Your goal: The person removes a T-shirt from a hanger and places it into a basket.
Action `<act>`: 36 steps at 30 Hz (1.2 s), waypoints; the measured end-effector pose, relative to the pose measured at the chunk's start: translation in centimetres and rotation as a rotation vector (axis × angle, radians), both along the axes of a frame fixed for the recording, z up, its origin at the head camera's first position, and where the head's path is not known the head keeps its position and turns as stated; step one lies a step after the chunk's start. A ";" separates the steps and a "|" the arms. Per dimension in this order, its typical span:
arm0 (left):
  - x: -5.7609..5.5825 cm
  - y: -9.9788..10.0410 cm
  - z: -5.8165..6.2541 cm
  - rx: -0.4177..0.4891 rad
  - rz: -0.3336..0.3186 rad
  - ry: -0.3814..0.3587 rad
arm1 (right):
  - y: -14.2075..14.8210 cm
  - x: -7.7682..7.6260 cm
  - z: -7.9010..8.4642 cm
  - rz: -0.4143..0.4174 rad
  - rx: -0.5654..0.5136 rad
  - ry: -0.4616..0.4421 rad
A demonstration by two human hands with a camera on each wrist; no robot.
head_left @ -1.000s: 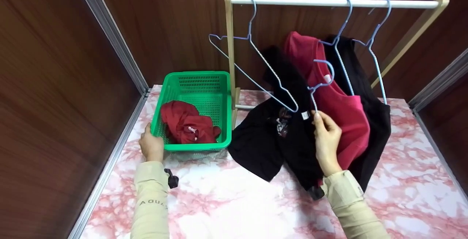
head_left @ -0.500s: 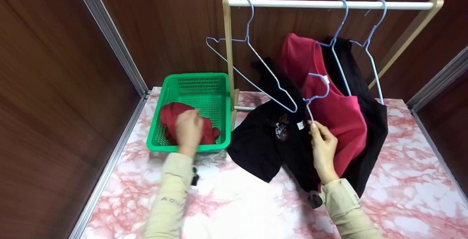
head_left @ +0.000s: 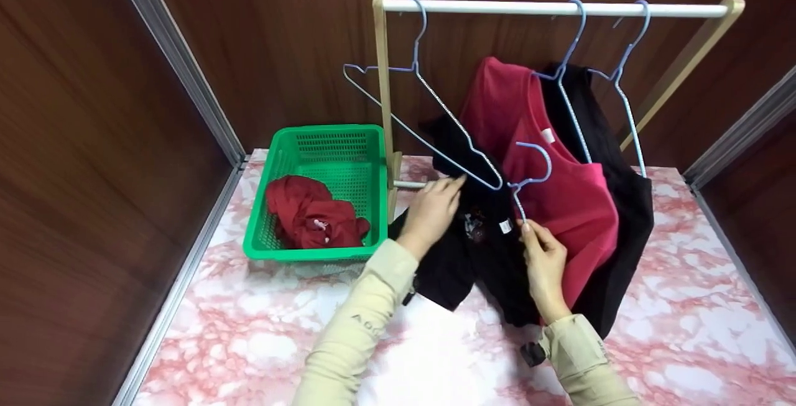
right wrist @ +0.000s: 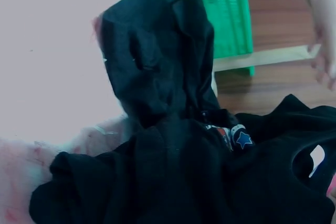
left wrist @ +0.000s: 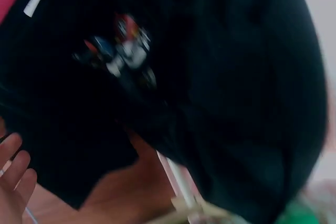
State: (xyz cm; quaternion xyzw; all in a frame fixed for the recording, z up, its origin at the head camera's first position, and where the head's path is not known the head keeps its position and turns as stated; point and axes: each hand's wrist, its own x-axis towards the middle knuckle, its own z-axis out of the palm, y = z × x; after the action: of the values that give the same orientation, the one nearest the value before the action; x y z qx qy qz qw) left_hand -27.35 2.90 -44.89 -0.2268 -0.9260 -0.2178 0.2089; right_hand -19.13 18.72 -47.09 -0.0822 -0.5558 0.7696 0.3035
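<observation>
My right hand (head_left: 545, 263) pinches a blue wire hanger (head_left: 518, 204) just below its hook. The hanger's lower part disappears at a black T-shirt (head_left: 497, 275), which has a printed picture (head_left: 474, 227) and a white neck label (head_left: 505, 226). Over the shirt's left part is my left hand (head_left: 430, 212), fingers extended and slightly bent, gripping nothing. In the left wrist view its fingers (left wrist: 18, 169) show apart from the black cloth (left wrist: 236, 77). The right wrist view has the shirt (right wrist: 168, 156) hanging in folds, with the left hand (right wrist: 321, 24) at the upper right.
A green basket (head_left: 253, 232) holding a dark red garment (head_left: 323, 219) stands at left. Behind is a rack with a white rail (head_left: 485, 7). On it hang a bare hanger (head_left: 444, 104), a pink-red top (head_left: 559, 188) and a black top (head_left: 628, 207). Walls close both sides.
My left hand has left the basket's rim, passed over the red garment and moved right to the black T-shirt. My right hand has lowered slightly, still pinching the hanger.
</observation>
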 end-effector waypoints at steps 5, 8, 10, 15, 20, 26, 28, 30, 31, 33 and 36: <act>-0.1 1.1 0.0 0.114 -0.045 -0.049 | 2.4 -0.1 -1.6 0.186 0.140 -0.153; -0.2 1.5 -0.1 0.156 -0.068 -0.054 | 1.7 -0.2 -1.6 0.135 0.153 -0.212; -0.3 1.5 -0.1 0.166 -0.070 -0.049 | 1.5 -0.3 -1.6 0.136 0.148 -0.226; -0.6 1.2 -0.1 0.104 -0.087 0.019 | 1.4 0.0 -1.5 0.186 0.132 -0.260; -0.9 0.9 -0.4 -0.053 -0.095 0.220 | 1.5 0.2 -1.6 0.236 0.121 -0.261; -0.7 1.1 -0.7 -0.159 -0.030 0.407 | 1.2 0.3 -1.7 0.288 0.169 -0.295; -0.7 1.1 -0.8 -0.165 -0.013 0.435 | 1.2 0.2 -1.6 0.288 0.229 -0.305; -0.7 1.1 -0.9 -0.159 -0.003 0.438 | 1.1 0.0 -1.4 0.277 0.311 -0.305; -0.8 1.1 -1.0 -0.151 -0.001 0.432 | 1.1 -0.2 -1.3 0.267 0.358 -0.299; -0.7 1.1 -0.9 -0.135 -0.001 0.416 | 0.9 -0.6 -0.9 0.248 0.431 -0.270; -0.7 1.1 -0.9 -0.125 -0.010 0.397 | 0.4 -1.4 0.0 0.213 0.507 -0.214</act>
State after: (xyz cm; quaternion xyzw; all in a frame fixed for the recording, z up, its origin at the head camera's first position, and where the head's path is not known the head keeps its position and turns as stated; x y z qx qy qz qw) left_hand -28.04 4.04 -45.76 -0.2826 -0.8772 -0.1118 0.3718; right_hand -20.56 19.15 -47.12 -0.0258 -0.7646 0.6206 0.1717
